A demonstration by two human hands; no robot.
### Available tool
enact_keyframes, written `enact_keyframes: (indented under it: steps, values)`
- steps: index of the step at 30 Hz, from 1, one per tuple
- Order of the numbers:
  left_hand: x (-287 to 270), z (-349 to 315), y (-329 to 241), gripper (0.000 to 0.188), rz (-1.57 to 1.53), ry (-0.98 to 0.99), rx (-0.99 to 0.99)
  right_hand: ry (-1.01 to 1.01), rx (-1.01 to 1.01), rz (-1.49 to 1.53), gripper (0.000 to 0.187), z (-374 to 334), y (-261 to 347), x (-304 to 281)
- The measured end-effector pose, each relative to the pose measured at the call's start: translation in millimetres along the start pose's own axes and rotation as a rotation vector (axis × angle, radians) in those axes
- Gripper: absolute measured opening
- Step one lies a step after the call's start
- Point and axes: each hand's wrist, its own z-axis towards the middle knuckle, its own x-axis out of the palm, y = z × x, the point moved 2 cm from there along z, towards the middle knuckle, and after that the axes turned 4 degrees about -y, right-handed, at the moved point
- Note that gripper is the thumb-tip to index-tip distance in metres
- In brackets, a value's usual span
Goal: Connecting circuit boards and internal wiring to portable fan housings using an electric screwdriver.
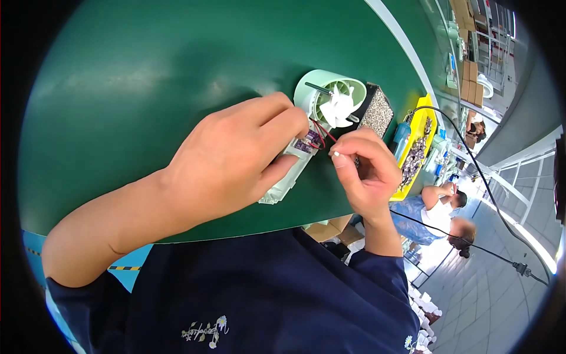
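Note:
A pale green handheld fan (318, 82) lies on the green table, its white blades (339, 107) showing inside the round head. Its opened handle (284, 184) points toward me and bares a small purple circuit board (305, 143). My left hand (227, 150) is closed over the handle, with fingertips by the board and the thumb along the handle's side. Red and dark wires (320, 134) curve from beside the board to my right hand (367, 168). That hand pinches the red wire's end between thumb and forefinger, where a small white tip shows.
Beyond the fan stands a dark box (377, 110) with a speckled top. To its right, a yellow bin (420, 124) holds many small parts, with a blue tool (402, 137) against it. A black cable (486, 177) hangs at the right. Other people (439, 203) sit farther right.

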Motion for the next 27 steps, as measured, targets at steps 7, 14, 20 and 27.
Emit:
enact_keyframes:
  steps: [7, 14, 20, 27]
  values:
    - [1, 0, 1, 0.033, 0.020, -0.002, 0.001, -0.022, 0.009, -0.164, 0.016, 7, 18, 2]
    - [0, -1, 1, 0.034, 0.021, -0.019, 0.020, 0.219, -0.100, -0.612, 0.017, 32, 49, -4]
    - [1, -2, 2, 0.040, -0.018, -0.020, -0.015, 0.427, -0.155, -0.772, 0.016, 56, 67, 6]
    - [1, -3, 0, 0.030, 0.049, 0.007, 0.023, 0.461, -0.138, -0.842, 0.015, 66, 75, 9]
